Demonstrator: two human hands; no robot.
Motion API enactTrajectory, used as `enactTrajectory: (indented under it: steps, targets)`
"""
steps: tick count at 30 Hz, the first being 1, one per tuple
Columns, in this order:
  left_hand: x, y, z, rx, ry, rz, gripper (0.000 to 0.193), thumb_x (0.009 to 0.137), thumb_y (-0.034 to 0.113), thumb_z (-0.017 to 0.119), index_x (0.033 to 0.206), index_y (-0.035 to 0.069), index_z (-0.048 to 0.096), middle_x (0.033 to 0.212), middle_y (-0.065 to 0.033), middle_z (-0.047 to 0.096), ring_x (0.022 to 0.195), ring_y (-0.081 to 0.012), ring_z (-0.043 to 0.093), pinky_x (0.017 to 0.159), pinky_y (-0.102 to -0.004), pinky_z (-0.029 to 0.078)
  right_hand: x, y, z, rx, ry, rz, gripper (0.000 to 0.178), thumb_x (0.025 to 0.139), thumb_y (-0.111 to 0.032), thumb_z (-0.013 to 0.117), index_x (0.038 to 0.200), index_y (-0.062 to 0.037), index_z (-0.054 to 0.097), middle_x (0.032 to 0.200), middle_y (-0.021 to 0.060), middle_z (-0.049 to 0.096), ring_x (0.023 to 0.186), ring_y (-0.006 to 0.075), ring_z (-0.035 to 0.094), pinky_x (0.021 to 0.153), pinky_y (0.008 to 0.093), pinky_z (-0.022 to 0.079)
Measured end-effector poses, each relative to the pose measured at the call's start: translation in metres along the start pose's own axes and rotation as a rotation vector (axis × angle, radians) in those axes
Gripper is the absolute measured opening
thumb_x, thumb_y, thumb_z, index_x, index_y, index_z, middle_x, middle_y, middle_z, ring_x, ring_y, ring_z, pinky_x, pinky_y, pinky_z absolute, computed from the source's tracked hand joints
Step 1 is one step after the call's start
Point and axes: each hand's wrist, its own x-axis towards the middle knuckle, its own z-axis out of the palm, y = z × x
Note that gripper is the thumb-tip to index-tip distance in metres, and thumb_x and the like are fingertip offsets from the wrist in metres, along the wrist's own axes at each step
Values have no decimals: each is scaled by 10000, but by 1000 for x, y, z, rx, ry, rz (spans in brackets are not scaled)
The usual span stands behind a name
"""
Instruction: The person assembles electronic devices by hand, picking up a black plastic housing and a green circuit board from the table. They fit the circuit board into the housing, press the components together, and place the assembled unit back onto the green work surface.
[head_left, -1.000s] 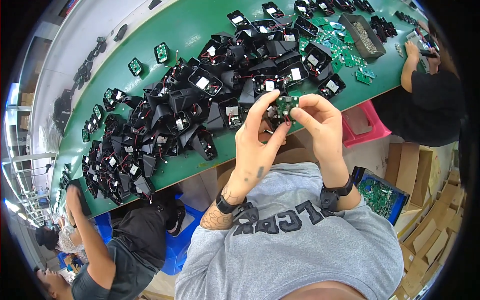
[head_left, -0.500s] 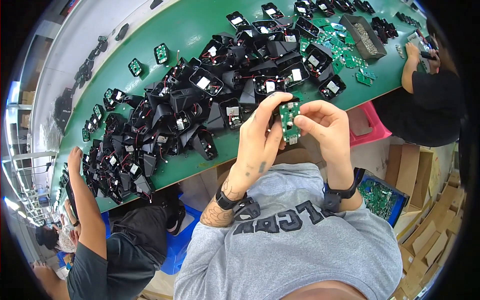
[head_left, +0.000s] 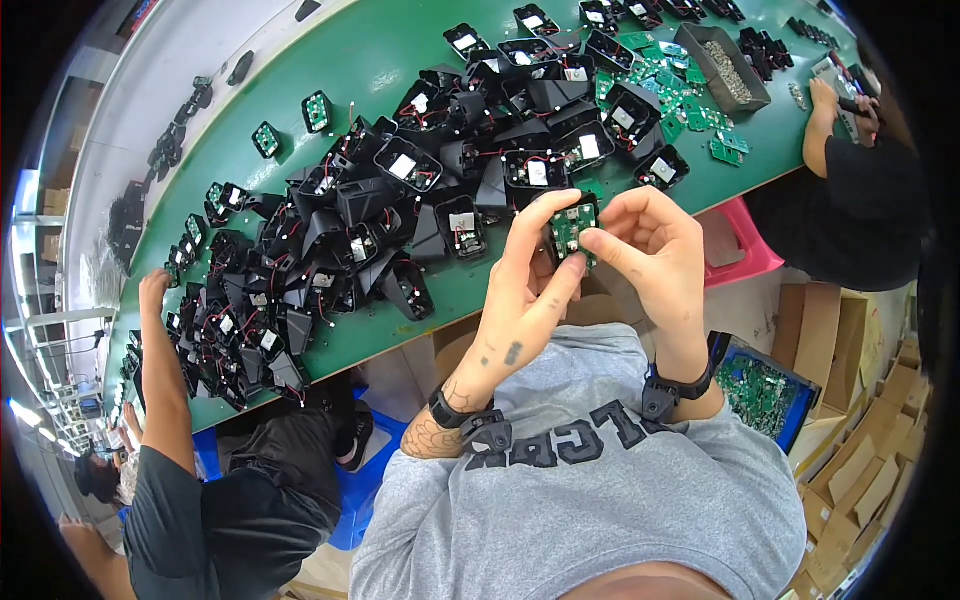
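Close in front of my chest, a small green circuit board faces up, with a black plastic housing showing in part around and beneath it. My left hand is closed round the housing from the left, thumb at the board's lower edge. From the right, my right hand is closed on the board, its thumb pressing the face and the other fingers curled at the side. Whether the board sits fully inside the housing cannot be seen. Just beyond, a large heap of open black housings with red wires covers the green table.
Loose green circuit boards and a grey bin of small metal parts lie to the far right. Co-workers sit on both sides; one arm reaches in from the left. A pink stool and cardboard boxes are at right.
The board has gone from standing proud and tilted to lying lower against the black housing. My left thumb has come up to its lower edge. The left co-worker's hand has moved toward the table.
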Motion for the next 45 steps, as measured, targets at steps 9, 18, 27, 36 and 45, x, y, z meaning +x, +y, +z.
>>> enactTrajectory:
  steps: [9, 18, 27, 36, 45]
  targets:
    - [1, -6, 2, -20, -4, 6, 441, 917, 6, 488, 1319, 134, 360, 871, -17, 520, 597, -43, 461, 493, -183, 366, 7, 10, 8, 102, -121, -133, 394, 797, 10, 637, 1180, 27, 544, 985, 71, 624, 888, 101, 591, 777, 240, 476]
    - [9, -23, 8, 294, 149, 413, 359, 846, -84, 535, 1168, 72, 506, 1123, -89, 584, 772, -96, 548, 636, -209, 431, 4, 21, 11, 395, -145, -101, 399, 786, 122, 589, 1174, 42, 545, 1117, 111, 587, 1014, 157, 579, 860, 278, 487]
    - [47, 30, -47, 402, 147, 369, 449, 818, -87, 546, 1207, 77, 394, 1168, -77, 394, 970, -159, 515, 812, -268, 452, 48, 25, -71, -376, 285, -524, 208, 797, -80, 657, 990, -3, 668, 986, 79, 670, 932, 150, 615, 828, 283, 474]
    - [193, 84, -206, 1075, 234, 22, 522, 715, 140, 673, 1188, 70, 464, 882, -147, 653, 764, -208, 624, 705, -309, 474, 108, 111, -192, -1233, 759, -247, 383, 840, -323, 632, 1086, -30, 646, 1173, 140, 604, 1072, 315, 547, 940, 382, 410]
    - [245, 18, -288, 1585, 170, 49, 414, 664, 182, 685, 1048, 35, 636, 1012, -201, 643, 972, -344, 609, 870, -391, 484, 121, 119, -192, -981, 692, -581, 228, 909, -185, 555, 1011, -21, 676, 1074, 128, 654, 989, 277, 599, 881, 366, 434]
